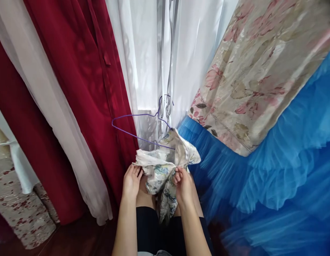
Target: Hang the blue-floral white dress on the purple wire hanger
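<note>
A small white garment [159,176] with a blue and yellow floral print hangs bunched between my hands, above my lap. My left hand [132,179] grips its left edge, with the thumb and fingertips at the cloth. On the other side, my right hand [182,179] pinches the fabric near the middle of the opening, fingers curled. A thin purple hanger [135,115] has its right arm inside the garment's right part. Its left arm sticks out bare over the left edge, and the hook points up and away from me. Folds hide the garment's full shape.
Long hanging fabrics surround me: dark red cloth [82,89] and pale cloth [55,117] on the left, white cloth [143,53] ahead. At the right hang a pink-flowered cloth [250,78] and blue tulle [274,185]. A dark floor [79,234] shows below.
</note>
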Demonstrator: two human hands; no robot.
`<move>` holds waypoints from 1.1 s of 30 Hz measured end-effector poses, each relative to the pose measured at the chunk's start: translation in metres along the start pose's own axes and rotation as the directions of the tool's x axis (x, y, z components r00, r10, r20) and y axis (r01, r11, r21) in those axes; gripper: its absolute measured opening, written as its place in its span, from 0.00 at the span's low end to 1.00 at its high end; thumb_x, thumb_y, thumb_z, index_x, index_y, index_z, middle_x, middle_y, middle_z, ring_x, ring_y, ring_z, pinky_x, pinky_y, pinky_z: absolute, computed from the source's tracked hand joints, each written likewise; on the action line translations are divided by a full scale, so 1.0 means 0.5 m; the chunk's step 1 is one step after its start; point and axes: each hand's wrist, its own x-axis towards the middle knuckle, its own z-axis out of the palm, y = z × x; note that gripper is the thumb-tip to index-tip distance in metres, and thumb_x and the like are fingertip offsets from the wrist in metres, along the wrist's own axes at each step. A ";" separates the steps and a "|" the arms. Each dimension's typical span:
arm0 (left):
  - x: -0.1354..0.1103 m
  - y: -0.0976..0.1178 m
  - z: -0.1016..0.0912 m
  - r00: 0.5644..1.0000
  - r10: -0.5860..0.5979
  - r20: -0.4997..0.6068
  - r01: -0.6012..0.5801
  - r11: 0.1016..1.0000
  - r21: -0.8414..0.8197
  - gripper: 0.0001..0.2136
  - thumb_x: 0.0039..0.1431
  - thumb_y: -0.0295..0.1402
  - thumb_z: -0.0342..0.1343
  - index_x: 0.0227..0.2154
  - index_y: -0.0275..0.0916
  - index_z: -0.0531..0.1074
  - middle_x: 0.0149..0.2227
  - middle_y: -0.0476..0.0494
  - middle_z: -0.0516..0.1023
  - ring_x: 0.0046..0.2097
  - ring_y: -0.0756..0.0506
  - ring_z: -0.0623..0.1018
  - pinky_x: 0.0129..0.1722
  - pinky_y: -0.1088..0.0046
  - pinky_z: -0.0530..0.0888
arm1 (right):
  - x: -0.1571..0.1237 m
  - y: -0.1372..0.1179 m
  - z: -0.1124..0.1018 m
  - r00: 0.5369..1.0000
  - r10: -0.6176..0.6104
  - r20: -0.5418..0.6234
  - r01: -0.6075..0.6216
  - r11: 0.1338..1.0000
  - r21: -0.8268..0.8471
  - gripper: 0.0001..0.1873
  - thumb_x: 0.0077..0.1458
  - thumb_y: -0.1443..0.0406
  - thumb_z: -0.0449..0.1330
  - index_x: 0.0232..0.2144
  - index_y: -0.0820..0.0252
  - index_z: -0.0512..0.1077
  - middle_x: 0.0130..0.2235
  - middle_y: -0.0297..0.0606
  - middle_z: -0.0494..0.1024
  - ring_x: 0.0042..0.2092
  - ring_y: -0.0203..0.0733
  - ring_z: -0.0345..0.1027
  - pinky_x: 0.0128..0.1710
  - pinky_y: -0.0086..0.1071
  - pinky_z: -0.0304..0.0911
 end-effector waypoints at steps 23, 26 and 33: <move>-0.197 -0.098 0.008 0.507 -0.695 0.510 -0.299 0.414 0.860 0.29 0.53 0.59 0.60 0.45 0.37 0.75 0.40 0.42 0.78 0.44 0.41 0.75 0.44 0.68 0.71 | -0.050 -0.156 -0.179 0.814 0.315 0.487 -0.265 0.949 -0.172 0.24 0.42 0.44 0.69 0.26 0.57 0.78 0.24 0.42 0.76 0.27 0.47 0.70 0.28 0.37 0.64; -0.191 -0.085 0.001 0.567 -0.703 0.429 -0.495 0.126 0.860 0.19 0.50 0.49 0.65 0.32 0.36 0.76 0.31 0.49 0.75 0.34 0.46 0.72 0.32 0.74 0.66 | -0.035 -0.213 -0.222 0.844 0.316 0.433 -0.192 0.932 -0.307 0.24 0.42 0.44 0.69 0.28 0.58 0.79 0.25 0.42 0.75 0.26 0.47 0.68 0.28 0.36 0.63; -0.155 0.041 0.058 0.602 -0.510 0.614 -0.637 0.157 0.755 0.16 0.57 0.44 0.60 0.23 0.36 0.74 0.23 0.51 0.68 0.29 0.49 0.66 0.28 0.76 0.61 | 0.004 -0.298 -0.214 0.569 0.573 0.590 0.157 0.629 -0.762 0.12 0.49 0.58 0.69 0.33 0.60 0.79 0.32 0.35 0.77 0.33 0.41 0.65 0.34 0.31 0.62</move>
